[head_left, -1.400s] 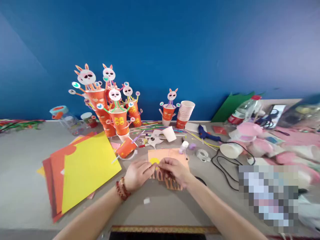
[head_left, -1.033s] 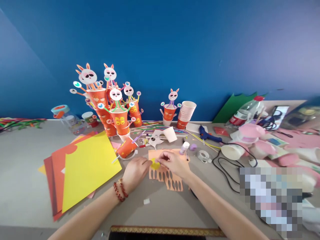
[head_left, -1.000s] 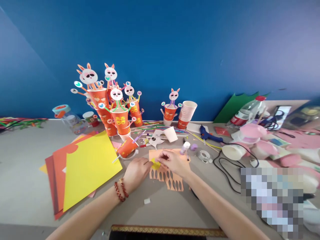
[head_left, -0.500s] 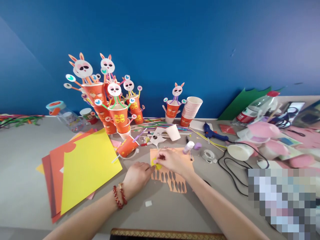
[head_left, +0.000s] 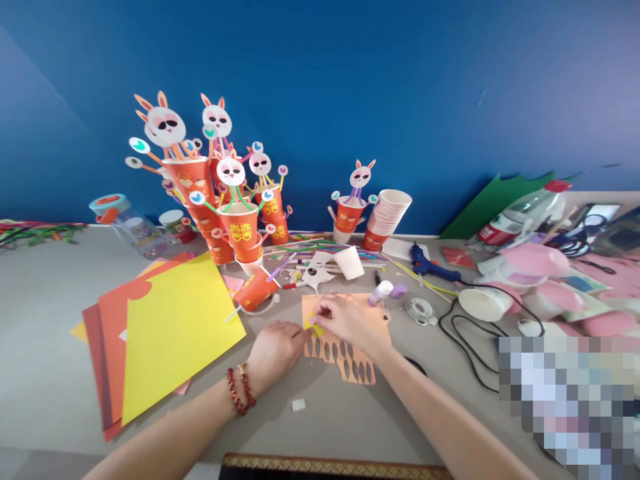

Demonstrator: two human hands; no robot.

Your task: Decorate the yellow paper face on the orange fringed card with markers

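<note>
An orange paper strip [head_left: 345, 357] with leaf-shaped cut-outs lies on the grey table in front of me. A small yellow paper piece [head_left: 314, 325] sits on its left end. My right hand [head_left: 347, 321] pinches that yellow piece with thumb and fingertips. My left hand [head_left: 274, 350], with a red bead bracelet at the wrist, rests curled beside the strip's left edge, its fingertips touching the paper. A glue stick [head_left: 381, 293] lies just beyond the strip.
Yellow and orange paper sheets [head_left: 170, 327] lie to the left. Orange cup rabbits [head_left: 235, 220] and a cup stack [head_left: 387, 217] stand at the back by the blue wall. A blue glue gun [head_left: 430, 267], tape roll [head_left: 420, 311], black cable [head_left: 460, 333] and pink clutter fill the right.
My right hand moved slightly away from me along the strip with the yellow piece. My left hand stayed beside the strip. The view tilted a little.
</note>
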